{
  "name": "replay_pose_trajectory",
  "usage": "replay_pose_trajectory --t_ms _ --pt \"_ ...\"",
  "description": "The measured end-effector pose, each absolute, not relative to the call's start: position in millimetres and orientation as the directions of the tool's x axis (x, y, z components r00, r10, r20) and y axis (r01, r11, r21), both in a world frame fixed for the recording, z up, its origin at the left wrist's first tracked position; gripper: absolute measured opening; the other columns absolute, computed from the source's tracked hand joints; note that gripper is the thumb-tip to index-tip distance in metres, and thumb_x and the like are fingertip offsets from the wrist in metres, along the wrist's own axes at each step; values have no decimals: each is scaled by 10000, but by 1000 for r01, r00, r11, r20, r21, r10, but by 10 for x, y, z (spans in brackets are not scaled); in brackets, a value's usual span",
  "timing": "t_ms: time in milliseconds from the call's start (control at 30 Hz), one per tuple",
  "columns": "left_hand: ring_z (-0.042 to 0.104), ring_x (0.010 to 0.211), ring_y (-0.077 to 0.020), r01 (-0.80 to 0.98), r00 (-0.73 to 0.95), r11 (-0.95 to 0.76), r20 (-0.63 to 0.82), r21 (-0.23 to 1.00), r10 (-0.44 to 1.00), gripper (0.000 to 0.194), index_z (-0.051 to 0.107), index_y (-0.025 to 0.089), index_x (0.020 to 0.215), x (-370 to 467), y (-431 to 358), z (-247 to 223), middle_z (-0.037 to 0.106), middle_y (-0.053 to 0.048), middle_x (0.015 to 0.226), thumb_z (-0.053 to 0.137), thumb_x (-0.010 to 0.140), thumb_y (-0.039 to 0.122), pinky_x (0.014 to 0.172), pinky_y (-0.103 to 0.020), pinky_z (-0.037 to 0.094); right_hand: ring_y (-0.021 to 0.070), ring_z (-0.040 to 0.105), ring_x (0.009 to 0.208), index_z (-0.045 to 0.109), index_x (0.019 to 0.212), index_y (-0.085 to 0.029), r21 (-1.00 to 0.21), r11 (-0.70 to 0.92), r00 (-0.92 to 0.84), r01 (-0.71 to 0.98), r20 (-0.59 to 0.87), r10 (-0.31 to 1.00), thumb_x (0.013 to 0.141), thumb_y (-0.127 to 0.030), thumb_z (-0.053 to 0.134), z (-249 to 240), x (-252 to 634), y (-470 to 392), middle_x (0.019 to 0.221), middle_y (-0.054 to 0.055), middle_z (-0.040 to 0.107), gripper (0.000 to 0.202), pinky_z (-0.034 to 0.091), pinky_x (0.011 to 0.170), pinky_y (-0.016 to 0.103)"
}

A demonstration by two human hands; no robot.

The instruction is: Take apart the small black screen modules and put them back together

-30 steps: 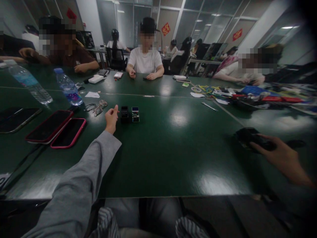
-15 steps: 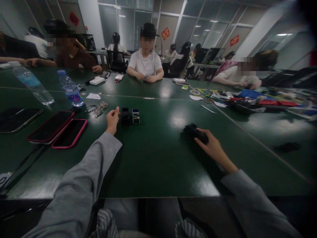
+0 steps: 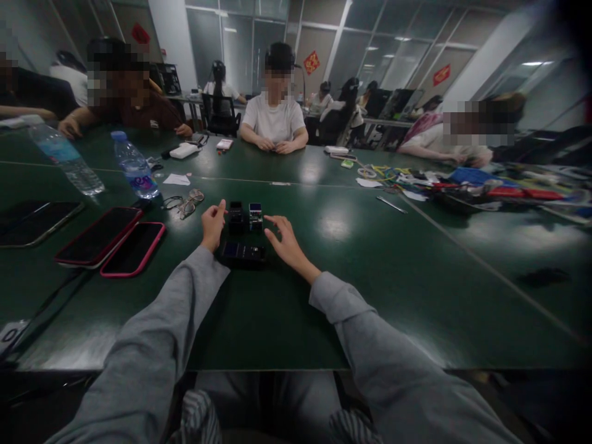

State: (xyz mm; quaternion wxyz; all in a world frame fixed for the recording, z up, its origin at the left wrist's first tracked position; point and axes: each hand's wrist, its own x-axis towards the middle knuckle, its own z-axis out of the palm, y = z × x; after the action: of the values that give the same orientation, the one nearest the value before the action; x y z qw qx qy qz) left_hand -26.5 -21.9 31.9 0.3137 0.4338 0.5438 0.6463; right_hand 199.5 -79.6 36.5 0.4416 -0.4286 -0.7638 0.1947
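Observation:
My left hand (image 3: pixel 213 227) rests on its side on the dark green table, left of the small devices. Its fingers are curled in with the thumb up, and I see nothing in them. Beside it stands a small black device (image 3: pixel 236 217). Just right of that is another small device (image 3: pixel 255 216) with a screen and what looks like an exposed circuit board. A longer black device (image 3: pixel 244 251) with a dark screen lies crosswise nearer to me. My right hand (image 3: pixel 285 242) is open, index finger and thumb apart, to the right of these devices and holding nothing.
At left lie phones, one in a pink case (image 3: pixel 133 250), and two water bottles (image 3: pixel 134 165). Eyeglasses (image 3: pixel 189 203) sit behind my left hand. A thin metal tool (image 3: pixel 391 205) and a pile of cables (image 3: pixel 481 185) lie at right. People sit across the table.
My right hand has moved left from the right side of the table with the longer black device and let it go in front of the two small devices. My left hand stays put.

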Motion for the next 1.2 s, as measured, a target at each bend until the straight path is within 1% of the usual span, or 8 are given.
replay_pose_trajectory --t_ms 133,233,333,433,667,900,1033,1200 --pt "346 428 -77 68 -417 -217 226 974 880 446 530 191 632 -262 -217 316 389 57 480 599 852 573 431 -224 253 253 346 1429 415 1457 -312 -526 623 -412 579 471 780 994 -472 434 278 2013 -735 1562 49 372 490 359 1128 523" --pt "348 435 -77 61 -407 -221 226 973 885 453 526 191 634 -263 -216 311 389 57 486 602 848 582 434 -224 254 255 346 1437 345 1492 -315 -471 642 -501 606 401 767 1014 -452 388 285 2008 -779 1607 35 300 499 399 1099 519" --pt "343 435 -77 53 -402 -219 222 974 888 455 519 193 630 -260 -222 319 387 57 487 606 847 583 435 -227 252 297 444 1349 411 1428 -289 -412 612 -461 675 412 786 1010 -467 389 341 1999 -837 1557 61 372 455 459 1015 541" --pt "348 435 -80 63 -406 -212 219 975 887 459 519 196 622 -253 -233 338 388 53 484 608 845 587 437 -232 258 337 509 1230 465 1354 -269 -375 573 -381 729 472 795 983 -509 436 383 2006 -863 1377 118 511 443 484 939 562" --pt "353 430 -78 72 -397 -199 211 977 893 459 535 192 637 -256 -227 337 403 52 482 608 843 596 430 -226 255 333 497 1194 358 1455 -332 -311 562 -372 766 499 783 962 -490 487 264 2041 -817 1329 127 466 533 508 908 556" --pt "349 424 -76 62 -392 -204 212 977 895 479 528 192 637 -243 -248 351 407 52 482 606 837 621 422 -228 244 290 551 1042 551 1200 -207 -288 462 -309 839 447 839 971 -560 441 388 2160 -946 1101 123 591 434 510 889 498" --pt "386 450 -79 51 -387 -199 203 979 899 460 540 186 645 -243 -234 342 449 43 508 607 849 592 447 -224 286 245 587 991 545 1166 -207 -316 408 -273 857 394 878 994 -483 431 450 2614 -1106 1111 94 603 345 519 838 418" --pt "491 577 -91 55 -429 -250 249 967 868 419 555 177 633 -245 -187 306 587 1 659 618 866 519 571 -222 397 276 620 987 561 1132 -211 -310 189 -39 932 432 901 945 -441 478 271 4024 -1291 1109 128 626 308 509 846 437"
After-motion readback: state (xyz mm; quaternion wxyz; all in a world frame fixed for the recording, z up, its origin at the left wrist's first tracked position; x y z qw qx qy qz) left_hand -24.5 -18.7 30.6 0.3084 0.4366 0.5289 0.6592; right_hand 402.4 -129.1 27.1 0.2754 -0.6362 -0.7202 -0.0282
